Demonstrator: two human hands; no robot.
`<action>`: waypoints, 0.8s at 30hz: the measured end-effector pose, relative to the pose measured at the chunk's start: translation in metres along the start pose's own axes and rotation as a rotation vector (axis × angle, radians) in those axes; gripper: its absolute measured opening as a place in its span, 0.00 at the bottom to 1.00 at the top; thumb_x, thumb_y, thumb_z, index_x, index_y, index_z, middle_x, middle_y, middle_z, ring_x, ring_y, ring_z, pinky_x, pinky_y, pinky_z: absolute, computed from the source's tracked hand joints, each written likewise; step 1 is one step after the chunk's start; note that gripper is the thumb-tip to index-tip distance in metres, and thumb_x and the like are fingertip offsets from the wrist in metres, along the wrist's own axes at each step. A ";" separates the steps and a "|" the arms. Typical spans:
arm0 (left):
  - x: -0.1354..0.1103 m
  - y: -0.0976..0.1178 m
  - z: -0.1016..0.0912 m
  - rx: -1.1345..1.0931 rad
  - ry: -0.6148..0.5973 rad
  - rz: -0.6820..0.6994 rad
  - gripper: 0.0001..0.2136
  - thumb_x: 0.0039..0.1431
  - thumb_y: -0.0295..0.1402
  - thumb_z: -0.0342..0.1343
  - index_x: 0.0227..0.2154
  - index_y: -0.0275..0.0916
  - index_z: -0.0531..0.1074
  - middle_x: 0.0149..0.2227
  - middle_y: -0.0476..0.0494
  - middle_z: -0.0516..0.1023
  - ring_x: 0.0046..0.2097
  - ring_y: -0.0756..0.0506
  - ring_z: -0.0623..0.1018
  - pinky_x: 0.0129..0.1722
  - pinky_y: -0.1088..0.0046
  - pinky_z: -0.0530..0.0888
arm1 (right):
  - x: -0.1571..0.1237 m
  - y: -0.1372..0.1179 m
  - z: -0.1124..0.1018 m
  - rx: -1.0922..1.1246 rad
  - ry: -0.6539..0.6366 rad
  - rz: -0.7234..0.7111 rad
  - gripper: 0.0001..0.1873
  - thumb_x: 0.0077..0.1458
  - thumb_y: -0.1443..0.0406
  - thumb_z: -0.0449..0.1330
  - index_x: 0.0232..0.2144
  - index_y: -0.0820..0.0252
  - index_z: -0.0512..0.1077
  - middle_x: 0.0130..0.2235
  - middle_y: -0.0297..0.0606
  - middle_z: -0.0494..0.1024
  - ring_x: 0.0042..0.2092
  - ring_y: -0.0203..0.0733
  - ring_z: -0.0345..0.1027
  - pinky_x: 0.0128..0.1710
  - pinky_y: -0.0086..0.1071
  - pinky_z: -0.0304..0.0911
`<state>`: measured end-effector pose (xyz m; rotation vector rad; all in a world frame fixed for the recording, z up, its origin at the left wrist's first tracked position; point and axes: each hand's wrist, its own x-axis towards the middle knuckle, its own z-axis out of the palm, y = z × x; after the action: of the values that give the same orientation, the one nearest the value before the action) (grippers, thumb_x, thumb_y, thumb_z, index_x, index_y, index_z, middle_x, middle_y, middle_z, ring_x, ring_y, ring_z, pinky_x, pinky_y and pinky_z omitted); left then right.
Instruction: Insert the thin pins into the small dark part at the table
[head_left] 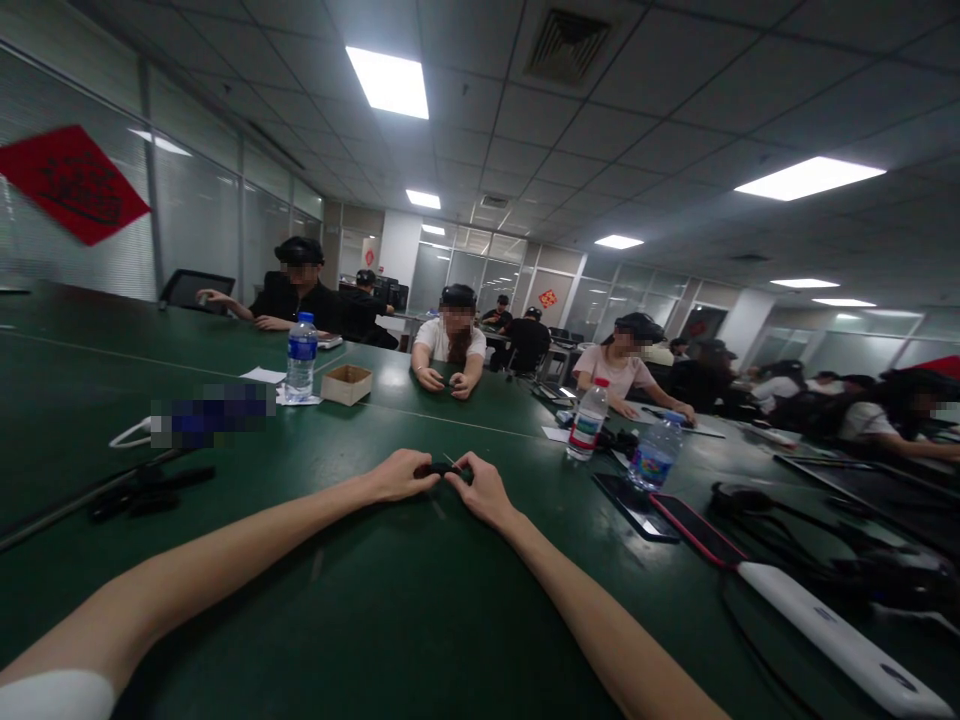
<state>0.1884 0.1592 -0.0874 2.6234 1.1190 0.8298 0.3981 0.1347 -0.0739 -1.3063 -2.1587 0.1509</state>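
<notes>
Near the middle of the green table (pixel 352 620), both of my hands meet around a small dark object (pixel 436 469), mostly covered by fingers. My left hand (pixel 401 476) is closed on the object's left end in a pinch. Thumb and forefinger of my right hand (pixel 484 489) are pressed together at its right side. A thin, pale, needle-like piece (pixel 451 460) sticks up and leftward from the right fingertips. What kind of thing the dark object is cannot be made out.
A blue-capped bottle (pixel 301 362) and small box (pixel 346 384) stand ahead left. On the right are a red-capped bottle (pixel 589 420), another bottle (pixel 656 452), phones (pixel 636 508), a white power bank (pixel 840 635) and black straps. Several people sit around the tables.
</notes>
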 end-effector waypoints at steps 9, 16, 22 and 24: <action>0.002 -0.008 0.007 0.003 0.014 0.087 0.15 0.57 0.43 0.49 0.44 0.41 0.68 0.37 0.45 0.73 0.39 0.47 0.72 0.40 0.73 0.67 | -0.002 -0.004 0.004 -0.126 0.018 -0.033 0.14 0.57 0.54 0.52 0.39 0.54 0.69 0.38 0.34 0.74 0.39 0.37 0.67 0.36 0.27 0.57; 0.002 -0.009 0.009 0.065 0.061 0.025 0.13 0.60 0.40 0.45 0.40 0.39 0.69 0.37 0.42 0.73 0.40 0.46 0.73 0.41 0.71 0.67 | -0.003 -0.008 -0.002 -0.374 0.062 0.150 0.23 0.59 0.47 0.43 0.37 0.56 0.67 0.36 0.37 0.74 0.35 0.37 0.67 0.33 0.28 0.55; 0.002 -0.008 0.008 0.007 0.097 -0.069 0.11 0.60 0.38 0.43 0.40 0.38 0.64 0.34 0.43 0.73 0.36 0.45 0.73 0.37 0.70 0.67 | -0.003 -0.011 -0.003 -0.518 -0.039 0.063 0.24 0.63 0.53 0.36 0.36 0.57 0.68 0.36 0.38 0.74 0.35 0.37 0.67 0.33 0.28 0.55; 0.002 -0.007 0.008 -0.023 0.102 -0.069 0.10 0.60 0.37 0.44 0.41 0.38 0.62 0.35 0.44 0.73 0.36 0.45 0.73 0.37 0.70 0.67 | -0.003 -0.011 -0.002 -0.530 -0.058 0.063 0.25 0.63 0.52 0.36 0.35 0.57 0.69 0.36 0.39 0.75 0.34 0.38 0.68 0.34 0.29 0.56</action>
<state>0.1895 0.1661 -0.0955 2.5341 1.2099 0.9658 0.3918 0.1257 -0.0694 -1.6722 -2.2952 -0.3900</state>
